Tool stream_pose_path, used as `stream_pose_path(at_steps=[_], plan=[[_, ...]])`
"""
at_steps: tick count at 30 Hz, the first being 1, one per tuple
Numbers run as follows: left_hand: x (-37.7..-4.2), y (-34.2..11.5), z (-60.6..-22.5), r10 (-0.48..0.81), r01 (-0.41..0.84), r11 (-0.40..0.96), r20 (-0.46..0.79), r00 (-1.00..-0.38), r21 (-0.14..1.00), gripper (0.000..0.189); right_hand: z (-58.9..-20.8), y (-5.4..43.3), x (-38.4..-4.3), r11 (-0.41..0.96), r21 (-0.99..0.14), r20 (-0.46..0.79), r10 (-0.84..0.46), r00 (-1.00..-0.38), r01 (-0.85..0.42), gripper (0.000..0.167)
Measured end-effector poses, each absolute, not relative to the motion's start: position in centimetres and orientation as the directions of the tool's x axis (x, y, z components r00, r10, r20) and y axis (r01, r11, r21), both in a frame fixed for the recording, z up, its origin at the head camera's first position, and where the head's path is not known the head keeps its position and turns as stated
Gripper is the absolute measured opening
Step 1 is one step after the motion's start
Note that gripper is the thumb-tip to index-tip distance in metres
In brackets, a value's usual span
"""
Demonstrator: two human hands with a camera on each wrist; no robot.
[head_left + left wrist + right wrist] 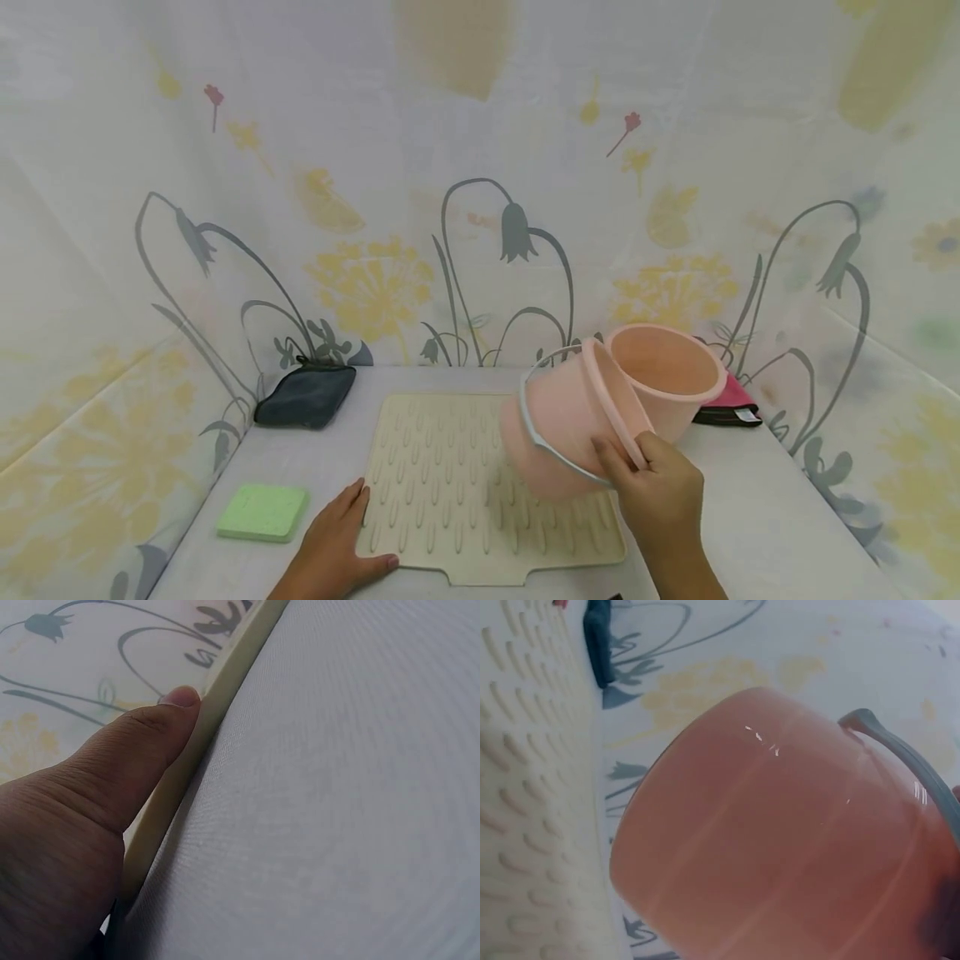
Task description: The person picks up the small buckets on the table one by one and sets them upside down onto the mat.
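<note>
My right hand (660, 487) grips the rim of a pink bucket (562, 412), thumb on one side of its wall. Tilted over the right part of a cream ridged mat (427, 475), this bucket has a grey-blue handle (536, 429) hanging across its side; its pink wall (780, 840) fills much of the right wrist view. A second pink bucket (667, 362) stands upright just behind it, partly hidden. At the mat's near left corner rests my left hand (333, 542), fingers along the left side. Its thumb (142, 754) lies straight against the mat's front edge.
A green sponge (262, 512) lies left of the mat. Farther back on the left is a dark zip pouch (306, 396). A pink and black pouch (731, 404) sits behind the buckets at right. Flower-printed curtains (480, 275) enclose the white tabletop (780, 517).
</note>
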State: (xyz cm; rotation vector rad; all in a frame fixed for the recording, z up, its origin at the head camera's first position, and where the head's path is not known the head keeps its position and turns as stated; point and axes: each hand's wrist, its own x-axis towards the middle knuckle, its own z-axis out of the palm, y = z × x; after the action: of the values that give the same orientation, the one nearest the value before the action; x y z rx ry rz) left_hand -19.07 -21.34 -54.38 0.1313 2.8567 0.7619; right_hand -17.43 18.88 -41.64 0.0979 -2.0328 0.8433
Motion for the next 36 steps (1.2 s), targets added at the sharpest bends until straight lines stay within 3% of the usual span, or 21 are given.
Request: stream_pose_path(at_steps=[4,12,16,20,24,31,36], plan=[[-19.1,-21.3,-54.3,0.125,0.029,0.867,-0.160,-0.979,0.497,0.134,-41.9,17.7,-17.9,0.683,-0.643,0.695,0.330,-0.639,-0.346,0.061],[-19.4,-21.4,-54.5,0.103,0.003,0.867,-0.175,-0.979,0.498,0.136,-43.6,15.7,-19.1,0.555,-0.760,0.611,0.431,-0.664,-0.339,0.053],[-19.2,-21.5,-54.2,0.126,0.052,0.857,-0.111,-0.986,0.512,0.119,-44.1,14.8,-19.3,0.479,-0.819,0.543,0.475,-0.692,-0.315,0.040],[-19.0,-21.3,-53.6,0.146,0.117,0.844,-0.014,-0.989,0.523,0.101,-44.6,14.1,-19.4,0.406,-0.871,0.467,0.510,-0.723,-0.276,0.045],[-19.0,-20.8,-52.9,0.140,0.132,0.818,0.029,-0.990,0.559,0.096,-45.1,13.5,-19.3,0.319,-0.915,0.386,0.528,-0.756,-0.245,0.051],[-20.1,-18.3,-51.0,0.114,0.136,0.666,0.081,-0.990,0.734,0.089,-45.5,12.6,-19.3,0.196,-0.955,0.294,0.534,-0.793,-0.222,0.046],[-21.3,-15.7,-49.4,0.180,0.261,0.470,0.198,-0.964,0.843,0.088,-45.9,12.0,-19.4,0.142,-0.971,0.239,0.527,-0.816,-0.193,0.049]])
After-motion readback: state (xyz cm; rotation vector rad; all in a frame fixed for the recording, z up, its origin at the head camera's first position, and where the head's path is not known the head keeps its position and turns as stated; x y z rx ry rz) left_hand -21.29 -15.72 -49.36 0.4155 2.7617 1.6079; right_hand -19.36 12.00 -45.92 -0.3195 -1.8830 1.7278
